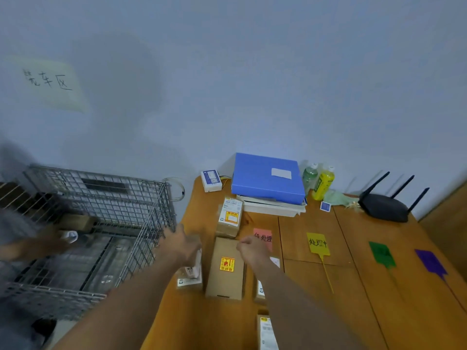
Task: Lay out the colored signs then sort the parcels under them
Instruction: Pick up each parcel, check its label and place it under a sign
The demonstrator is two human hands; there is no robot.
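Note:
Four coloured signs lie in a row on the wooden table (316, 311): pink (262, 237), yellow (318, 243), green (382, 254) and purple (430, 263). A long cardboard parcel (226, 271) with a yellow-red sticker lies left of the pink sign. My right hand (252, 250) curls over its far right corner. My left hand (183, 245), blurred, holds a small white parcel (195, 265) upright over a flat labelled parcel (188, 282). Another brown parcel (229, 219) sits further back. Two more parcels (260, 290) (267, 332) lie partly hidden under my right forearm.
A wire cage trolley (106, 213) stands left of the table, and another person's arm (30, 248) reaches into it. At the back of the table are a blue folder (267, 176) on white books, two bottles (322, 184), a white device (211, 180) and a black router (384, 205).

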